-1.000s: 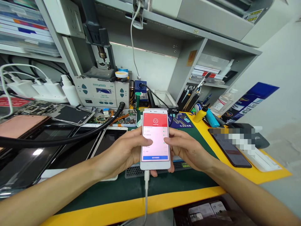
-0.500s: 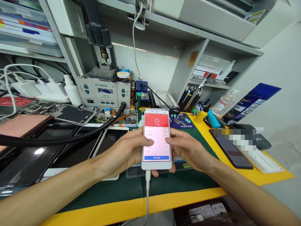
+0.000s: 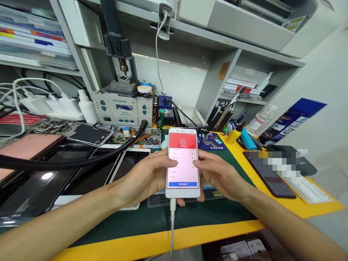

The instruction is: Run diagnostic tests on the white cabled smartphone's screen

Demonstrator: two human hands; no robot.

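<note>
A white smartphone (image 3: 182, 194) is held upright over the bench mat (image 3: 212, 214). Its lit screen has a red band with a sad face on top, a list of rows and a blue button at the bottom. My left hand (image 3: 152, 170) grips its left side, thumb over the screen. On the other side my right hand (image 3: 217, 170) holds the edge, its thumb tip at the screen's right border. Fingers of both hands curl behind the phone and are partly hidden. A white charging cable (image 3: 173, 217) is plugged into the phone's lower end and hangs past the bench edge.
Several phones and tablets, one with a pink back (image 3: 27, 152), lie at the left under a thick black hose (image 3: 114, 156). Behind stands a soldering station (image 3: 122, 108). To the right are a yellow bottle (image 3: 233, 135), a black phone (image 3: 269, 174) and a white box (image 3: 301, 183).
The whole view has shifted slightly, so the scene sits a little further right and lower. Both hands keep hold of the phone, and its screen looks the same.
</note>
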